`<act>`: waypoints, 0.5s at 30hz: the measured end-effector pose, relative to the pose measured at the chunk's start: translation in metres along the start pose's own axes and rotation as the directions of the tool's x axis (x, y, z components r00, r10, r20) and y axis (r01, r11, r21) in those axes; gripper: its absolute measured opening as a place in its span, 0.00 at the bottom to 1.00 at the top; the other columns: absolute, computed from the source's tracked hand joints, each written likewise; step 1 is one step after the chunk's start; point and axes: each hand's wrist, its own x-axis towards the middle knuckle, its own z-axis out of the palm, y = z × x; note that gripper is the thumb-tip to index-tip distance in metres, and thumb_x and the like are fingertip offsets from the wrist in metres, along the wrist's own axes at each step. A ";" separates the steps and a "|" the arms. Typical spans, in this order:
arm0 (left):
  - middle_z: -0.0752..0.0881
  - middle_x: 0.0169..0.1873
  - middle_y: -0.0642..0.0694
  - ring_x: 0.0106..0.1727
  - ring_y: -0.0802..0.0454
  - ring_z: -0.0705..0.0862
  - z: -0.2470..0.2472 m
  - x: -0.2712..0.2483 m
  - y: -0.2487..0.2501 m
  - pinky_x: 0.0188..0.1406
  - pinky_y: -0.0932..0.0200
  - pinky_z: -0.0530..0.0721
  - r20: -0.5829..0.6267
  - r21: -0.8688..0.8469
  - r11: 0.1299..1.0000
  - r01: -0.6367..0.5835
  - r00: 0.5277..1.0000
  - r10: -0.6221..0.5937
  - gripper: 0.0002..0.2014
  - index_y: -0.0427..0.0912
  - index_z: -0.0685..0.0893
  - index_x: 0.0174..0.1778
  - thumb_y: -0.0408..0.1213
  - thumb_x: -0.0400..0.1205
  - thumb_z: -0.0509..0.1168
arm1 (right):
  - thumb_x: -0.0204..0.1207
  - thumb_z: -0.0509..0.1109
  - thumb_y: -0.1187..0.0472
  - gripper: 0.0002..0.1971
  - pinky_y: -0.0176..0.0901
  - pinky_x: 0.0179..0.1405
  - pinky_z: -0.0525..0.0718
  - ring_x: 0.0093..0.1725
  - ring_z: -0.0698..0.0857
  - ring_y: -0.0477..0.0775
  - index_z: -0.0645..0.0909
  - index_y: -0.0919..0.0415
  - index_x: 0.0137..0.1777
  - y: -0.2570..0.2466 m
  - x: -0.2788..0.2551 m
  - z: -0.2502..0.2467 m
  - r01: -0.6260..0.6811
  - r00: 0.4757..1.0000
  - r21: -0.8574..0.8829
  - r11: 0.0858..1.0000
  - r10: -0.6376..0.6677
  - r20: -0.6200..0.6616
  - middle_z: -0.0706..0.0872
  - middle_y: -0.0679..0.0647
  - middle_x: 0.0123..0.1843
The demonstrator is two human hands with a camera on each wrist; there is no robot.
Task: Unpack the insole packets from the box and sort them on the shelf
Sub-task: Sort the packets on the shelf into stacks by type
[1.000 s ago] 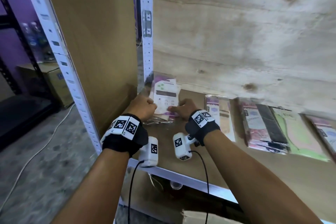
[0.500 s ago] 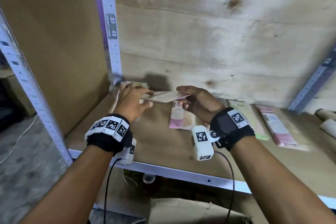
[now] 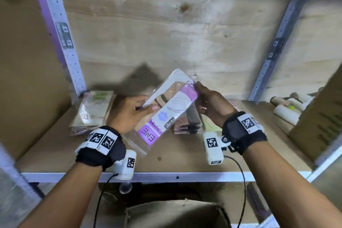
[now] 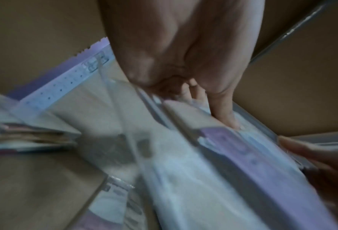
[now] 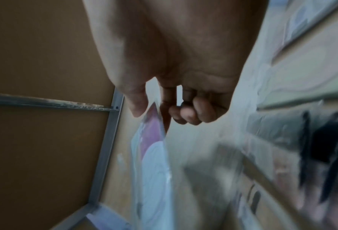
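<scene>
Both my hands hold one clear insole packet (image 3: pixel 167 108) with a purple and white card, tilted above the wooden shelf (image 3: pixel 55 146). My left hand (image 3: pixel 132 112) grips its left edge, thumb on top. At the far upper corner my right hand (image 3: pixel 207 101) pinches it between thumb and forefinger. The left wrist view shows the blurred packet (image 4: pixel 233 163) under my left hand (image 4: pixel 213 109). In the right wrist view my right hand (image 5: pixel 154 113) pinches the packet's corner (image 5: pixel 154 140). A stack of packets (image 3: pixel 94 111) lies at the shelf's back left, another stack (image 3: pixel 190 120) lies behind the held packet.
A white perforated upright (image 3: pixel 61 37) stands at the left and a grey one (image 3: pixel 272 52) at the right. Rolled items (image 3: pixel 285 111) and a cardboard box (image 3: pixel 318 122) sit on the right. An open box (image 3: pixel 175 213) is below the shelf's white front rail (image 3: pixel 177 177).
The packet was lifted from the left stack, swung right and turned face up between both hands. My view shifted right, so the left stack now sits apart from my hands.
</scene>
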 end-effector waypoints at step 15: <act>0.94 0.45 0.48 0.43 0.53 0.89 0.014 0.014 -0.032 0.40 0.68 0.83 0.324 0.230 0.861 0.453 0.799 -0.507 0.16 0.47 0.93 0.50 0.54 0.73 0.76 | 0.77 0.74 0.67 0.05 0.41 0.29 0.80 0.35 0.82 0.57 0.80 0.65 0.48 0.067 -0.008 -0.062 -0.056 0.996 0.014 0.998 0.057 -0.063 0.84 0.62 0.40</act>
